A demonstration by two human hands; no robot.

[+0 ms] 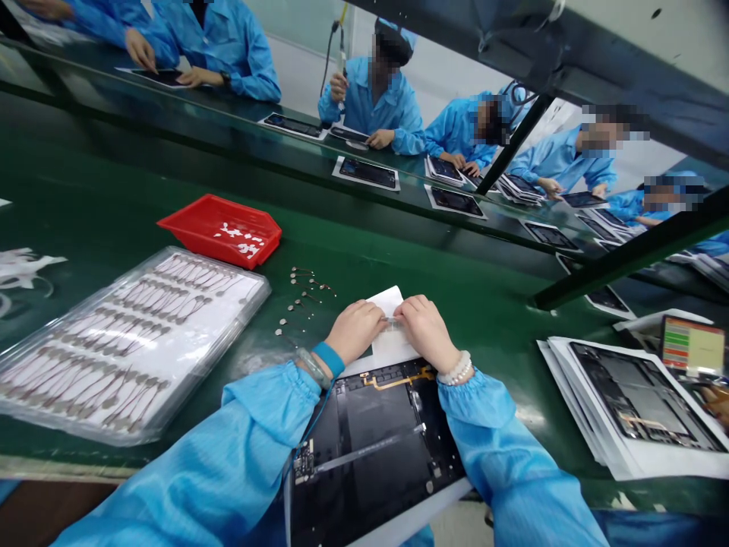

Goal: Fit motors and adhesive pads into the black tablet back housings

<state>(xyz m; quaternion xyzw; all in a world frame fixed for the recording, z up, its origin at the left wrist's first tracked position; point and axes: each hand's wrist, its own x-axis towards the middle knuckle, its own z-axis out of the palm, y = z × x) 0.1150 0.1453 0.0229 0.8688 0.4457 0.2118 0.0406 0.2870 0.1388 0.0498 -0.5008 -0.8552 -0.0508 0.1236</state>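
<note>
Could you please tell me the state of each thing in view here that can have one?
Left hand: pinching the white card.
Right hand: pinching the same white card.
Tablet: back open, gold flex cable showing.
Clear plastic tray: full of rows of cables.
Red plastic tray: holding white scraps.
Small metal parts: loose on the green bench.
Tablet stack: piled, top one's back open.

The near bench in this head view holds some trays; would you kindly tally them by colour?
Red plastic tray: 1
Clear plastic tray: 1
Total: 2
</note>
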